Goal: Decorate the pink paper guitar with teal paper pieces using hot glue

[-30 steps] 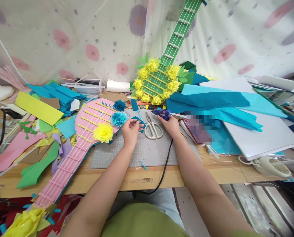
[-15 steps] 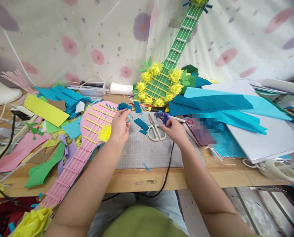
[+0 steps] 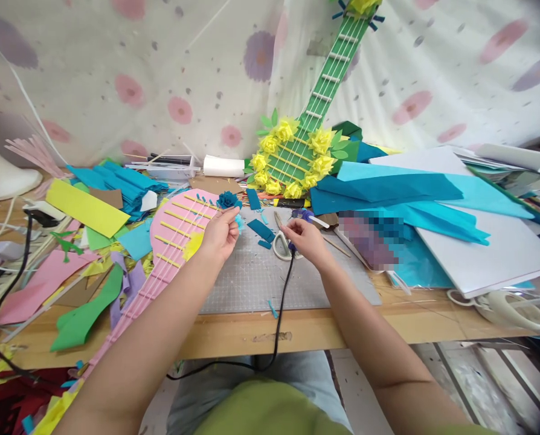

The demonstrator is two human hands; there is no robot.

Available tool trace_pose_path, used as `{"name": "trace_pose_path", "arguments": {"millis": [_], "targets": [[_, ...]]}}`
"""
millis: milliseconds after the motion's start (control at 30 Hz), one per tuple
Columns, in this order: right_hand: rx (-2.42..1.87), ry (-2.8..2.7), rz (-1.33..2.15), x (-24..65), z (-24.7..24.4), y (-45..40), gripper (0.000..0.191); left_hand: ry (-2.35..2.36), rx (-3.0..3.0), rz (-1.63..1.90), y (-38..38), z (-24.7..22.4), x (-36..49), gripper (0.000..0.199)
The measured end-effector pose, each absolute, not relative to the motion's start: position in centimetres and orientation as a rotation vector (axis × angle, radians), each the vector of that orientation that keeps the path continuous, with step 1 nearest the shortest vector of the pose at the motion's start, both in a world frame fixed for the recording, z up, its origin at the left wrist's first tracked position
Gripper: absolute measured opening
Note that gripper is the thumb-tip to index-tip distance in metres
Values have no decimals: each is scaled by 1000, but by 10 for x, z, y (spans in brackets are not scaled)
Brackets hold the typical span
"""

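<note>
Right hand (image 3: 304,237): curled around blue glue gun (image 3: 301,214), palm down, angled inward.
Left hand (image 3: 223,232): closed in at the fingertips, partly covering light-blue flower (image 3: 240,223); cannot tell if pinching anything.
Pink guitar (image 3: 168,225): left of hands, crossed by left forearm.
Cutting mat (image 3: 261,281): grid-printed, open between forearms.
Scissors (image 3: 279,246): partly behind right hand.
Cord (image 3: 279,317): hanging past table edge (image 3: 234,332).
Purplish slab (image 3: 364,244): pixelated, unreadable.

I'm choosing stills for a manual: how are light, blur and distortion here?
Head view: soft light, no harsh shadows; head view: curtain flowers at right stretch into ovals; head view: the right hand shows no strong blur, but a pixelated patch hides detail beyond it.
</note>
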State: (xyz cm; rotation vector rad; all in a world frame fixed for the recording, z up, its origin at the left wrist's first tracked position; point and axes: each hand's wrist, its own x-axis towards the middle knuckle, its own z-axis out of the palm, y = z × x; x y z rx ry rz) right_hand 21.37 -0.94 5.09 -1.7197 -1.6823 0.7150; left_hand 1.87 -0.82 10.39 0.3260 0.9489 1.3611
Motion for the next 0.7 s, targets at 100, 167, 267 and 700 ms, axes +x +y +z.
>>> {"name": "trace_pose_path", "arguments": {"millis": [100, 167, 267, 700], "targets": [[-1948, -1758, 502, 220, 50, -16, 42, 929, 313, 1338, -7, 101, 23, 28], [-2108, -1740, 319, 224, 48, -17, 44, 918, 316, 1335, -7, 100, 25, 29], [-2160, -1680, 256, 227, 45, -12, 47, 927, 312, 1332, -6, 100, 28, 29], [-1874, -1801, 461, 282, 33, 21, 33, 917, 271, 1343, -3, 112, 21, 27]]}}
